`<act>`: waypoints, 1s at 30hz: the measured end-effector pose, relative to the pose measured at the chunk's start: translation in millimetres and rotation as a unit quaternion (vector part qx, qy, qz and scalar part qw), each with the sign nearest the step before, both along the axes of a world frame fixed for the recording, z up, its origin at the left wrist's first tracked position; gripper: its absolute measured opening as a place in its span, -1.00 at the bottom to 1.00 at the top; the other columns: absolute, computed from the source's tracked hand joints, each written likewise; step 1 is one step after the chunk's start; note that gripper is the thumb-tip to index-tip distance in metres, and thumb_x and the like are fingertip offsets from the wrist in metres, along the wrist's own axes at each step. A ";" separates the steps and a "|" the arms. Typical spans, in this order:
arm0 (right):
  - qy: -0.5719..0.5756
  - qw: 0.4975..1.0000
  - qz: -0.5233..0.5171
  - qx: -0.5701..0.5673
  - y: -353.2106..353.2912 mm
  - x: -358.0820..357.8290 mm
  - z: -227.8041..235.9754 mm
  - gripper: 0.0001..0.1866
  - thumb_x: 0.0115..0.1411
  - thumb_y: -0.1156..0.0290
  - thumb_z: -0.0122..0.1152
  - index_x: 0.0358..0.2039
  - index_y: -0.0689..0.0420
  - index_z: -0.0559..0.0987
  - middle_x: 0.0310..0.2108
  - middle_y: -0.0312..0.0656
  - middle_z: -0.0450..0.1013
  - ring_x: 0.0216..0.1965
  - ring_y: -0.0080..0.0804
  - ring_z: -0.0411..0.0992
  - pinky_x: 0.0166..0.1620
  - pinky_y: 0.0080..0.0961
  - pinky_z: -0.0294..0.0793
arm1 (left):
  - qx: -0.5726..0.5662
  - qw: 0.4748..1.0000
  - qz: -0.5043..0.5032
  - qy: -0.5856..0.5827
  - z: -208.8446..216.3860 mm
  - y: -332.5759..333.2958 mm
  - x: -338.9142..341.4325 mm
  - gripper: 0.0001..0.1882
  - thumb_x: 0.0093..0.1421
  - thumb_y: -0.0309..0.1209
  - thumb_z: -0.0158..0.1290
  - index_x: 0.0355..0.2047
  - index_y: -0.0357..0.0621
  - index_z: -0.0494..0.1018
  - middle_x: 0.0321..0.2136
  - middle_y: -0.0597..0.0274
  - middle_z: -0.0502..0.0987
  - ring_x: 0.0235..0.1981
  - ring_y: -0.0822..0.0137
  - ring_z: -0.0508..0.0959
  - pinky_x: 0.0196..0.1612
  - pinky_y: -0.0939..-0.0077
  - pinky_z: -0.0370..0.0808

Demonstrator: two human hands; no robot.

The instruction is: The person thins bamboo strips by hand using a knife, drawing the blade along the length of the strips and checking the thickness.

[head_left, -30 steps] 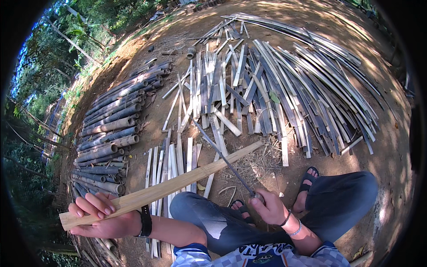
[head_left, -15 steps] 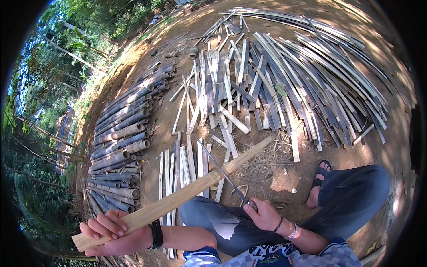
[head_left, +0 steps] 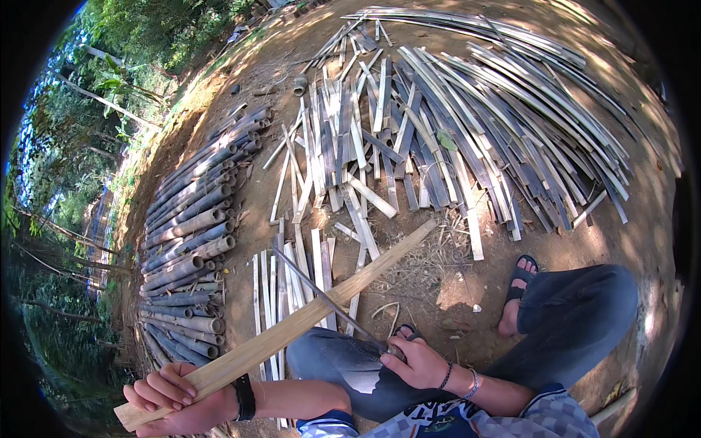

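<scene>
My left hand is closed round the lower left end of a long, flat bamboo strip, which slants up to the right across my lap. In my right hand is the handle of a long, thin-bladed knife. The blade points up and to the left and crosses the strip near its middle. Whether its edge bites into the bamboo cannot be made out. The fingers of my right hand wrap the handle above my bent leg.
Split bamboo strips lie in a broad heap ahead, and shorter pale strips lie beside my left leg. Whole bamboo poles are stacked at the left. Shavings litter the dirt by my sandaled foot.
My right hand has moved left and down, and the knife blade has slid along the strip toward my left hand. The left hand keeps its hold. The view has shifted slightly.
</scene>
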State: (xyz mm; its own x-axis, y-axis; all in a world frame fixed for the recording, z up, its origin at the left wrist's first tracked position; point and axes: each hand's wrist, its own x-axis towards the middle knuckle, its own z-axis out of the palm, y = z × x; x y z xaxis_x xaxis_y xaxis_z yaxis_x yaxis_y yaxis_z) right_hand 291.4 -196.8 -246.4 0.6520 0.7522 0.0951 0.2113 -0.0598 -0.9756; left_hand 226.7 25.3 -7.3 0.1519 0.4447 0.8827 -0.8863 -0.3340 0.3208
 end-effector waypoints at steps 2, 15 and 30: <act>0.037 0.999 0.003 -0.017 1.7 9.4 3.8 -0.56 0.26 0.08 0.00 -0.37 0.30 0.45 -0.75 0.02 0.33 -0.57 0.10 0.40 -0.32 -0.22 0.36 | 0.007 1.000 -0.010 0.006 -1.4 2.4 -2.3 -0.54 0.30 0.07 -0.23 -0.54 -0.02 0.13 -0.78 0.44 0.08 -0.82 0.60 0.09 -0.77 0.79 0.04; 0.126 0.989 -0.061 -0.039 3.0 28.4 -42.2 -0.55 0.25 0.08 0.03 -0.47 0.30 0.44 -0.68 0.09 0.38 -0.56 0.09 0.43 -0.47 -0.17 0.36 | -0.024 0.987 0.146 0.056 1.1 8.0 -4.8 -0.51 0.34 0.07 -0.36 -0.58 -0.01 0.11 -0.78 0.43 0.07 -0.82 0.60 0.08 -0.81 0.80 0.03; 0.166 0.961 -0.186 -0.120 8.0 51.0 -114.7 -0.53 0.25 0.02 0.01 -0.39 0.28 0.45 -0.72 0.04 0.37 -0.57 0.03 0.46 -0.50 -0.16 0.37 | -0.137 0.921 0.357 0.071 -1.8 46.9 -9.4 -0.42 0.32 0.16 -0.47 -0.56 -0.06 0.12 -0.75 0.37 0.10 -0.80 0.53 0.12 -0.81 0.70 0.04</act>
